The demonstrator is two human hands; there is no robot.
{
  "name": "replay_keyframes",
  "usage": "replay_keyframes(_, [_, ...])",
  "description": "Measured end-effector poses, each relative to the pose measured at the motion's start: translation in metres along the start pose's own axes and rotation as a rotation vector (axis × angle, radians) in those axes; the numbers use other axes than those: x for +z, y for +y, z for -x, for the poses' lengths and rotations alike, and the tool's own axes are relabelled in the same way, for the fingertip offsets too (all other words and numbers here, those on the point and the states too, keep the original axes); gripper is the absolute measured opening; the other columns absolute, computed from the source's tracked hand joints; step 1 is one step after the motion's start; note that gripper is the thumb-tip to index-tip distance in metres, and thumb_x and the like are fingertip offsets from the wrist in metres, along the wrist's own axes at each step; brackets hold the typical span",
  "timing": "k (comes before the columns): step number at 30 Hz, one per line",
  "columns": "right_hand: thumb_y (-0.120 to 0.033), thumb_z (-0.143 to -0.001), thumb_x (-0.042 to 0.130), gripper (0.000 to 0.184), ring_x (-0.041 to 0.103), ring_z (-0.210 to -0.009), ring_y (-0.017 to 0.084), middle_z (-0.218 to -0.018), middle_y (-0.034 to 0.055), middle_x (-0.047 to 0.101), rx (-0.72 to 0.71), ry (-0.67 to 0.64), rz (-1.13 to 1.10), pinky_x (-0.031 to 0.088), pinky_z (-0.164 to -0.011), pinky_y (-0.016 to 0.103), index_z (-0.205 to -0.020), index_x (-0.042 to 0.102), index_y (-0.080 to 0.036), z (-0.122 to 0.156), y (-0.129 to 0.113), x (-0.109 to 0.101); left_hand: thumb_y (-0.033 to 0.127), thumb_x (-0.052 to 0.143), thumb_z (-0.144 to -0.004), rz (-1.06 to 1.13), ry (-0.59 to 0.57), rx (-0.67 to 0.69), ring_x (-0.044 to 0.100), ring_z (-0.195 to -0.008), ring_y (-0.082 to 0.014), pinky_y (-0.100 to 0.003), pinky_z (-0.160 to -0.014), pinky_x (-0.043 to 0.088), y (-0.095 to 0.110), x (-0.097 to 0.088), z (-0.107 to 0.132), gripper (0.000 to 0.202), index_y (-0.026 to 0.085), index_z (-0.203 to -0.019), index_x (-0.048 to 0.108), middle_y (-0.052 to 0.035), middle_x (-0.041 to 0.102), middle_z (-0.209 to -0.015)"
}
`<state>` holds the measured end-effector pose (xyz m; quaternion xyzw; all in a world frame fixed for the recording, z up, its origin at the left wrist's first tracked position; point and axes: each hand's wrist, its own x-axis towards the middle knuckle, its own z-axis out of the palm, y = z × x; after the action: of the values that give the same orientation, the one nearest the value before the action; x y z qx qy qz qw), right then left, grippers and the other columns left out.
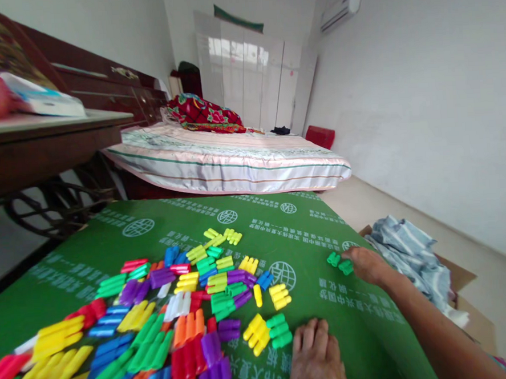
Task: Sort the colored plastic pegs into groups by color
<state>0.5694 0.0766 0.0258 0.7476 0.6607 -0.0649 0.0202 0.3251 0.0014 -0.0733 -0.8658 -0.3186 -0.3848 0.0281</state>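
Observation:
A heap of coloured plastic interlocking pieces [158, 321] covers the left and middle of a green printed board [298, 227]. My right hand [369, 265] reaches out to the board's right side. Its fingers are bunched together on one of two small green pieces [340, 262] that lie apart from the heap. My left hand [317, 357] rests flat on the board at the bottom, fingers stretched out. It lies just right of a green cluster [279, 331] and a yellow cluster [256, 333] and holds nothing.
A bed [234, 156] with a striped cover stands behind the board. A dark wooden table [40, 145] is at the left. A cardboard box with blue-grey cloth [411, 254] sits on the floor at the right. A white wardrobe [254, 75] is at the back.

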Motion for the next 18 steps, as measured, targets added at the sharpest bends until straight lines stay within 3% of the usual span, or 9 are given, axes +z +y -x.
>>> replay_keyframes(7, [0.0, -0.066, 0.046, 0.065, 0.06, -0.097, 0.018, -0.11, 0.005, 0.062, -0.086, -0.038, 0.061, 0.042, -0.084, 0.025, -0.123, 0.056, -0.028, 0.002, -0.002, 0.003, 0.04, 0.058, -0.078, 0.007, 0.009, -0.014, 0.061, -0.093, -0.0218, -0.035, -0.082, 0.05, 0.002, -0.002, -0.002, 0.024, 0.019, -0.088, 0.064, -0.0044, 0.069, -0.102])
replay_keyframes(18, [-0.002, -0.067, 0.05, 0.061, 0.061, -0.098, 0.019, -0.108, 0.007, 0.064, -0.112, -0.069, 0.11, 0.043, -0.083, 0.025, -0.122, 0.057, -0.025, -0.015, -0.009, 0.001, 0.04, 0.056, -0.08, -0.003, -0.046, 0.004, 0.056, -0.097, -0.0213, -0.035, -0.085, 0.045, 0.001, 0.001, 0.0, 0.025, 0.019, -0.091, 0.063, -0.0055, 0.067, -0.105])
